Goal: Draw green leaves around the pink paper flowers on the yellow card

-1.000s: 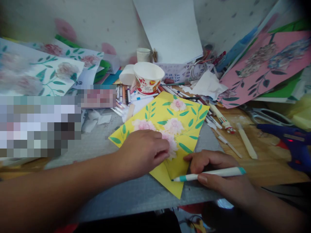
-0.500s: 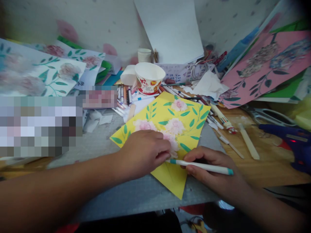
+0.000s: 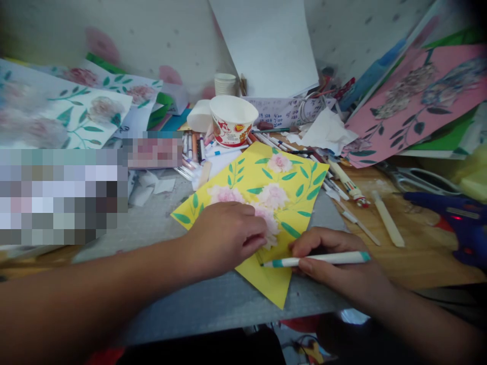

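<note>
A yellow sheet of paper [image 3: 272,289] lies at an angle on the grey mat, bearing pink paper flowers [image 3: 273,196] and green painted leaves. My left hand [image 3: 228,238] rests on the sheet's left middle, over the lower flowers. Its fingers are curled in, and anything inside them is hidden. Between thumb and fingers of my right hand [image 3: 327,253] is a white marker pen [image 3: 335,258] with green bands. The pen lies nearly level, its tip pointing left at the sheet's lower part, where thin dark lines show just below my left fingers.
A paper tub [image 3: 234,124] stands behind the sheet among many scattered markers. To the right lie a blue glue gun [image 3: 449,210], scissors [image 3: 422,180] and a pale stick [image 3: 388,220]. Flower pictures lean at the left and on a pink sheet [image 3: 414,106] at the right.
The pen tip has moved down a little on the yellow sheet, away from my left fingertips. My left hand has stayed in place on the sheet. The view has shifted slightly.
</note>
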The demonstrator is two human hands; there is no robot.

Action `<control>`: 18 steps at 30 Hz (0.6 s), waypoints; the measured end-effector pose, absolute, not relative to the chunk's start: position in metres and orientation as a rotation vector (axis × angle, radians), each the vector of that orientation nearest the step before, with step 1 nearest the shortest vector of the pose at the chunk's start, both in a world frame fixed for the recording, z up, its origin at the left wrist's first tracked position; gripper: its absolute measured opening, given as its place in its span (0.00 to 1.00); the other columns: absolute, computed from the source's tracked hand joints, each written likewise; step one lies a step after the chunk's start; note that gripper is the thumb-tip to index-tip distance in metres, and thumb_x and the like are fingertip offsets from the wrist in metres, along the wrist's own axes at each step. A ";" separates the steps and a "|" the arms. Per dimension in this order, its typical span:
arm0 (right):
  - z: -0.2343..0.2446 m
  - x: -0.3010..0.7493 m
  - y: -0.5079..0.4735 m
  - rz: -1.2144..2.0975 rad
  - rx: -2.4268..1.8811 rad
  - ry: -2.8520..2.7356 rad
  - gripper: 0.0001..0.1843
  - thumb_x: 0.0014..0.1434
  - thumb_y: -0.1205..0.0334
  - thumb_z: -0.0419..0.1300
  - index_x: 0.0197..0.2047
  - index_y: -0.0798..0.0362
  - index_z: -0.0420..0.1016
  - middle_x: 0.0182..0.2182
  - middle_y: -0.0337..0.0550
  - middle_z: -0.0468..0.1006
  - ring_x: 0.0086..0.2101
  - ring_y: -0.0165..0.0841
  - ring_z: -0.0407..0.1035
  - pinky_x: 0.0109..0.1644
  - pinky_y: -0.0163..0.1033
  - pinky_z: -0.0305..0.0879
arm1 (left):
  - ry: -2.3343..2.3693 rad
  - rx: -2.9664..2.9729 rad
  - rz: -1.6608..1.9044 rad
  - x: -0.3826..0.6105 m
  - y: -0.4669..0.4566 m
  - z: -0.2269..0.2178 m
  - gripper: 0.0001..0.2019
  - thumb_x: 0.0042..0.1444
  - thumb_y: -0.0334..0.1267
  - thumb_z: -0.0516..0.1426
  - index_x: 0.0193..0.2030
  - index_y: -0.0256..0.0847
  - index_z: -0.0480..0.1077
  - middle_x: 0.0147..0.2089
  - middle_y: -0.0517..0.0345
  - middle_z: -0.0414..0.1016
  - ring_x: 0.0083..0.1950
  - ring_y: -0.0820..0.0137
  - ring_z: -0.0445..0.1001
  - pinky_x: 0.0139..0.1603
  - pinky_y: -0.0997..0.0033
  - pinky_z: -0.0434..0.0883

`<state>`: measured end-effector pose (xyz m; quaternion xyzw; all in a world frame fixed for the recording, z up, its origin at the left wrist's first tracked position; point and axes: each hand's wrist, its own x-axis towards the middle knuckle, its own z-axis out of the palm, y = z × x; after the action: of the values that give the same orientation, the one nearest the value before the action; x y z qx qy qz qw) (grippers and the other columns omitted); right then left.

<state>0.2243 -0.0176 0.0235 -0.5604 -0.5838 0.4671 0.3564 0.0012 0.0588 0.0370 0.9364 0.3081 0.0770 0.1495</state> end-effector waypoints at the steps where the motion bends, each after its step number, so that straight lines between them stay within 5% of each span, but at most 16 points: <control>1: 0.024 0.224 -0.017 1.212 -1.448 -1.524 0.02 0.48 0.62 0.64 0.24 0.48 0.76 0.22 0.39 0.77 0.23 0.34 0.69 0.27 0.37 0.61 | 0.886 2.689 0.217 0.001 0.059 0.037 0.05 0.60 0.37 0.60 0.34 0.43 0.77 0.33 0.60 0.76 0.37 0.64 0.74 0.35 0.67 0.63; 7: 0.019 0.229 -0.020 1.268 -1.376 -1.457 0.04 0.47 0.63 0.62 0.22 0.46 0.76 0.22 0.39 0.77 0.34 0.40 0.75 0.27 0.37 0.60 | 0.881 2.683 0.215 0.002 0.059 0.037 0.06 0.61 0.37 0.59 0.36 0.44 0.78 0.34 0.59 0.77 0.39 0.64 0.75 0.36 0.66 0.64; 18: 0.019 0.234 -0.024 1.309 -1.334 -1.446 0.05 0.45 0.65 0.62 0.21 0.46 0.76 0.20 0.37 0.75 0.34 0.40 0.76 0.36 0.40 0.67 | 0.883 2.696 0.224 0.001 0.060 0.035 0.06 0.61 0.38 0.59 0.36 0.44 0.78 0.33 0.60 0.76 0.37 0.63 0.74 0.35 0.65 0.64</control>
<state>0.2340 -0.0239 0.0188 -0.5222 -0.5663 0.5125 0.3795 0.0014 0.0599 0.0353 0.9371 0.3069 0.0778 0.1472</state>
